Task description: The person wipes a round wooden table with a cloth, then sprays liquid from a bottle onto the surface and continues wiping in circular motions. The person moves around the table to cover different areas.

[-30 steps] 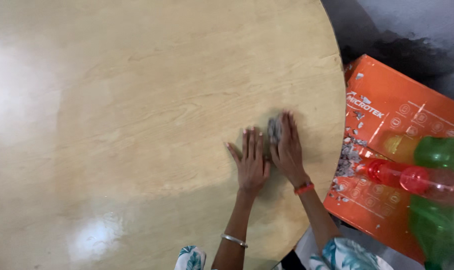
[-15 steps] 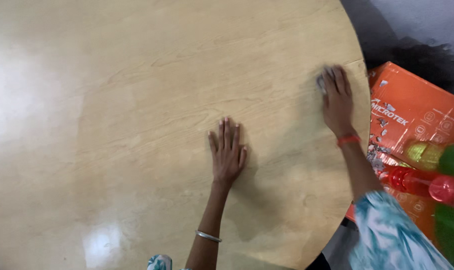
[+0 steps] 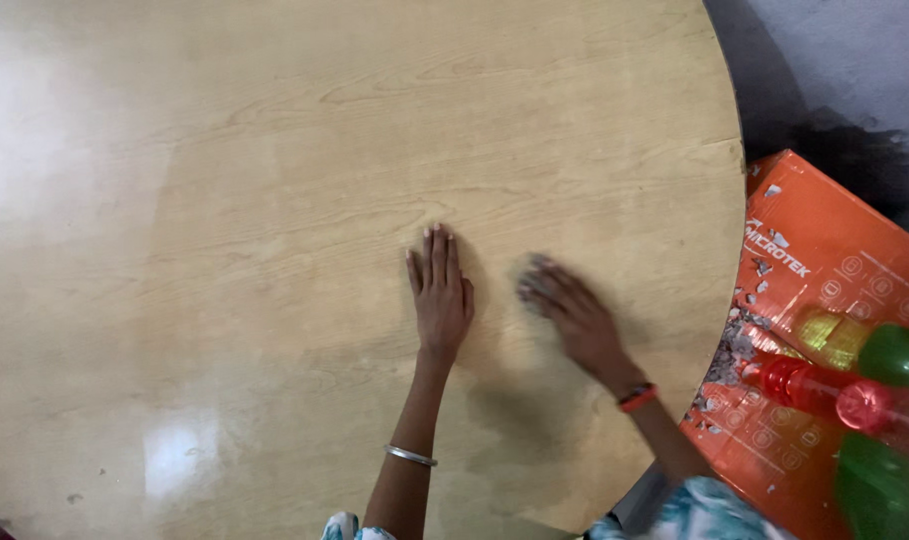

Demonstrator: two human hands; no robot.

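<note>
My left hand (image 3: 439,295) lies flat, palm down and fingers together, near the middle of a round pale wooden table (image 3: 274,150); it holds nothing. My right hand (image 3: 577,322) is just right of it, blurred by motion, and presses a small grey wad of cloth (image 3: 527,283) against the tabletop under its fingertips. The two hands are a short gap apart. A silver bangle sits on my left forearm and a red band on my right wrist.
Past the table's right edge an orange cardboard box (image 3: 834,250) lies flat on the dark floor, with grey crumbs of debris (image 3: 731,345) on it. A red plastic bottle (image 3: 814,390) and green plastic bottles (image 3: 894,355) lie across the box.
My right hand swept with the grey wad from beside my left hand out to the table's right edge, then back toward the left hand. My left hand stayed flat.
</note>
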